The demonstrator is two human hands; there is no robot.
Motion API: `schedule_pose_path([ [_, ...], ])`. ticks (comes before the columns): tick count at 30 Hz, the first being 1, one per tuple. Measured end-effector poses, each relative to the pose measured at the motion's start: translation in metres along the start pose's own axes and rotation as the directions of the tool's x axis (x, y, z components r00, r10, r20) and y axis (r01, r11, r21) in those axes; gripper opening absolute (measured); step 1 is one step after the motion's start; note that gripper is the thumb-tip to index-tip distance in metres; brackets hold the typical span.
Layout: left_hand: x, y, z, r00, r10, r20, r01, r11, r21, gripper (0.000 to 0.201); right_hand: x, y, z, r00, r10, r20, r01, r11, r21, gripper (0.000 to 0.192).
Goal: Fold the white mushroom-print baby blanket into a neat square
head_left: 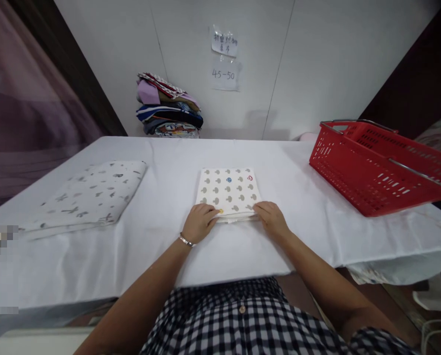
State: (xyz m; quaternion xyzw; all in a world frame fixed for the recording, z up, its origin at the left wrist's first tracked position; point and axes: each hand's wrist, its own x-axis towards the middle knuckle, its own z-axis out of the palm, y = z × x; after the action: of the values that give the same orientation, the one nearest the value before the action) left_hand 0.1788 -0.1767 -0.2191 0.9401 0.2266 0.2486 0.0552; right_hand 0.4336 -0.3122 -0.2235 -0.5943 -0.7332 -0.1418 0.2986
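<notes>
White mushroom-print cloth, folded, lies flat nr ctr of white-covered table, printed side up. L hand grips its near L corner, thumb and fingers closed on edge; R hand likewise pinches near R corner. Second printed cloth lies apart to L, red basket to R, fabric stack by wall.

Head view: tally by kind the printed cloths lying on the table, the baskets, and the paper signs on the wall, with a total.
Printed cloths: 2 (mushroom-print cloth at the hands, larger printed cloth on the left)
Baskets: 1 (red basket)
Paper signs: 2 (upper sign, lower sign)
Total: 5
</notes>
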Motion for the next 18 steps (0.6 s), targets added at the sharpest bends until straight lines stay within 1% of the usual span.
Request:
schedule_pose_path([
  [3,-0.003,0.001,-0.001,1.0,0.015,0.004,-0.015,1.0,0.012,0.024,-0.005,0.002,0.002,0.998,-0.024,0.05,0.024,1.0,-0.004,0.027],
  [5,-0.007,0.0,-0.002,1.0,0.013,-0.005,-0.013,1.0,0.026,0.023,-0.008,0.003,0.003,0.998,-0.024,0.052,0.024,1.0,-0.009,0.026],
  [9,-0.018,-0.006,-0.009,0.999,-0.025,-0.032,0.026,0.999,0.046,0.022,-0.01,0.004,0.002,0.999,-0.004,0.044,0.004,1.0,0.012,0.028],
  [12,-0.023,-0.008,-0.016,0.997,-0.048,-0.065,0.05,0.998,0.029,0.023,-0.007,-0.003,-0.005,0.995,0.026,0.101,-0.03,0.999,0.035,0.029],
  [15,-0.018,-0.004,-0.02,0.994,-0.076,-0.08,0.077,0.997,0.015,0.023,0.003,-0.014,-0.009,0.988,0.056,0.142,-0.063,0.997,0.047,0.027],
  [18,-0.006,0.004,-0.018,0.996,-0.064,-0.064,0.066,0.997,0.03,0.022,0.019,-0.024,-0.004,0.988,0.043,0.145,-0.051,0.997,0.055,0.024],
])
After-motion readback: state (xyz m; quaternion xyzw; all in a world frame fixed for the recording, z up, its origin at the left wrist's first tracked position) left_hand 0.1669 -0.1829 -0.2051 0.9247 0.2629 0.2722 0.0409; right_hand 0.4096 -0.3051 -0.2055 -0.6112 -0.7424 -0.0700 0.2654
